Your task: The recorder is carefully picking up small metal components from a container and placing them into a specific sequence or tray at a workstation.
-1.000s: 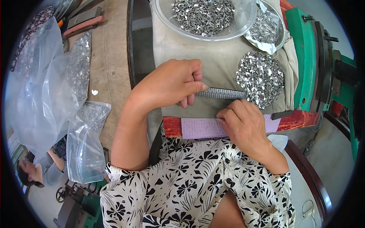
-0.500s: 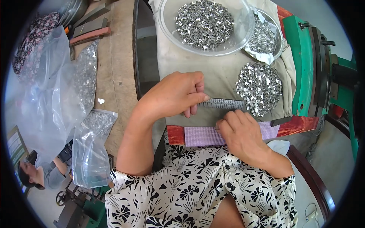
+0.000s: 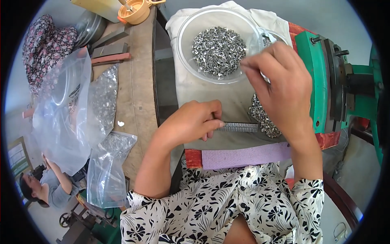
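Far left: another person (image 3: 57,189), grey-sleeved, well apart from the two working hands. Next inward: floral cloth (image 3: 42,55), large clear bag (image 3: 61,118) and, beside the latter, bag of metal bits (image 3: 106,103), at and over the bare wooden table (image 3: 140,83).

Left of centre: left hand (image 3: 194,122), bent at the wrist, grip pinching the left end of a ribbed grey strip (image 3: 240,127) between thumb and fingers. Farther from the body: clear bowl (image 3: 184,49), partly filled with small metal pieces, on beige cloth (image 3: 193,92).

Centre: ribbed grey strip, nearly level from side to side, between left fingertips and loose pile (image 3: 259,116) of metal pieces, with right end just beside the pile. Nearer the body: lilac textured pad (image 3: 239,158), apart from the strip.

Right of centre: right hand (image 3: 282,83), raised near the bowl's right side and partly covering the pile; fingers curled, tips blurred. Impossible to tell whether pressed together or pinching a piece. Far right: green machine frame (image 3: 321,101).

Step in hand, by judgement: steadying the strip with the left, handling loose pieces with the right. Called for next, by judgement: firm left pinch, level strip, right fingertips clear of the bowl's rim.
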